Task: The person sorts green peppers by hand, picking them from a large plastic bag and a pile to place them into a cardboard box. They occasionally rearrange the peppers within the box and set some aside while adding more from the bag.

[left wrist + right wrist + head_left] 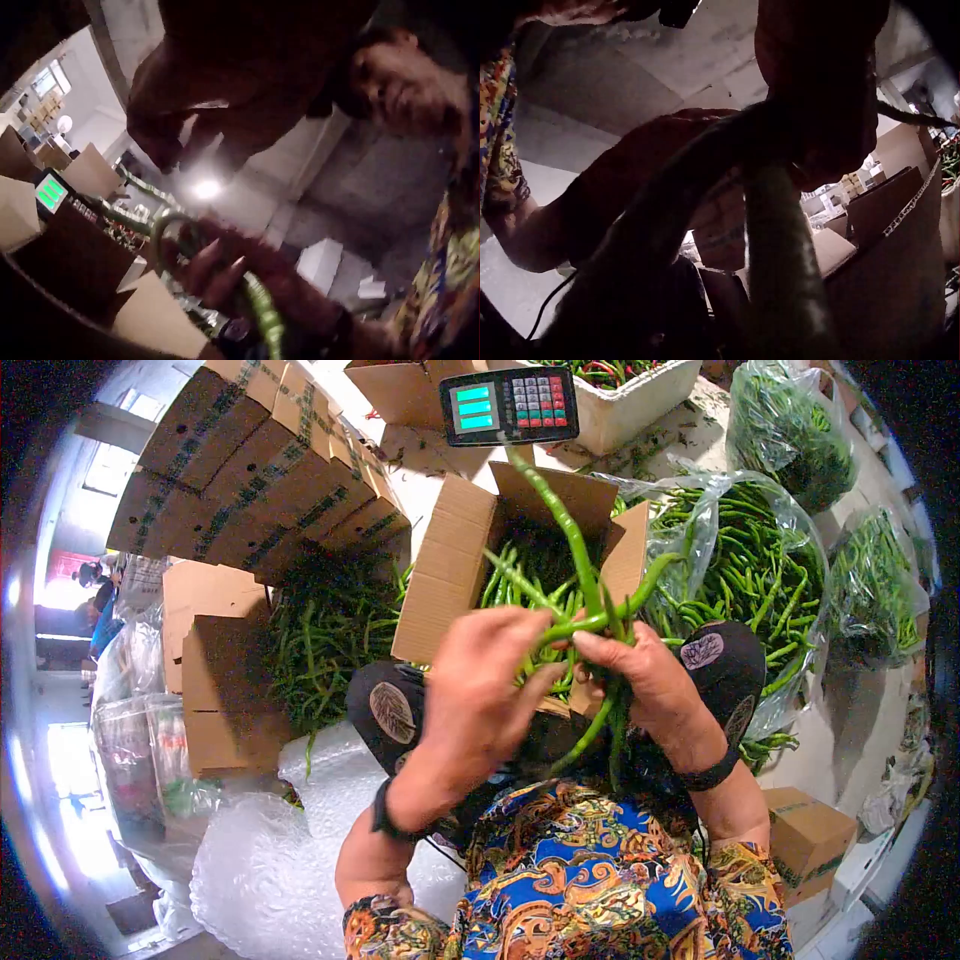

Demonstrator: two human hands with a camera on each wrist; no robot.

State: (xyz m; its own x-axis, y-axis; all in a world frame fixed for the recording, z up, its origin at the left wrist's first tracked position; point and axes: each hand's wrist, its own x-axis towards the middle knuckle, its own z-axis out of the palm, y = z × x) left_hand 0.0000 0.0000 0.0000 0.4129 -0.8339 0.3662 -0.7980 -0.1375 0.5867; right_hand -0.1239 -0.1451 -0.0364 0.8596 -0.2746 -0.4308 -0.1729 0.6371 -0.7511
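Note:
Several long green peppers fan out from the right hand, whose thumb and fingers grip them above the lap. The left hand, slightly blurred, is just left of the bunch, its fingers loosely bent near one pepper's end. In the left wrist view the left hand is dark, with a gap between thumb and fingers and no pepper seen in it; below, the right hand holds curved peppers. A thick pepper fills the right wrist view's centre, close to the lens. Behind both hands stands an open carton of green peppers.
A lit scale display stands beyond the carton. At the right are clear bags of peppers, at the left stacked cartons and a dark green pile. Bubble wrap lies lower left, a small closed box lower right.

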